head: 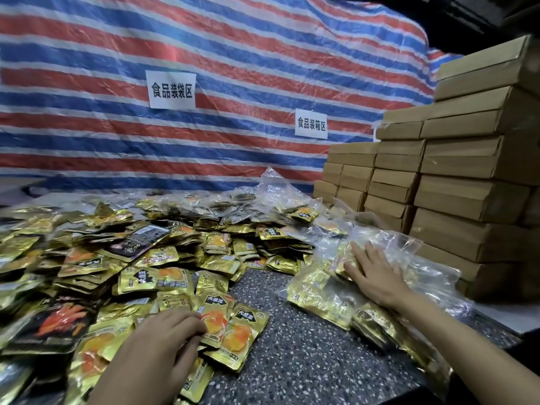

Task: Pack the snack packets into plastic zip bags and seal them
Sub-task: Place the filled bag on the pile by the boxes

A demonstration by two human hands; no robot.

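1. Left hand: nearest the viewer, low centre. Its fingers curl over a gold snack packet with an orange picture, at the near edge of the heap; the thumb is partly hidden and the view is blurred.
2. Table: dark speckled top, bare between the two hands.
3. Right hand: flat, fingers spread, palm down on a clear zip bag. The bag lies on the table at the right and is filled with gold packets.
4. Black packet: red-orange picture, near left, among the gold ones.
5. Heap of snack packets: loose, overlapping, covers the left and middle of the table.
6. Loose clear bags: crumpled, behind the heap.
7. Cardboard boxes: flat, brown, stacked in stepped columns at the right.
8. Striped tarpaulin: red, blue and white backdrop, bearing a left paper sign and a right paper sign.
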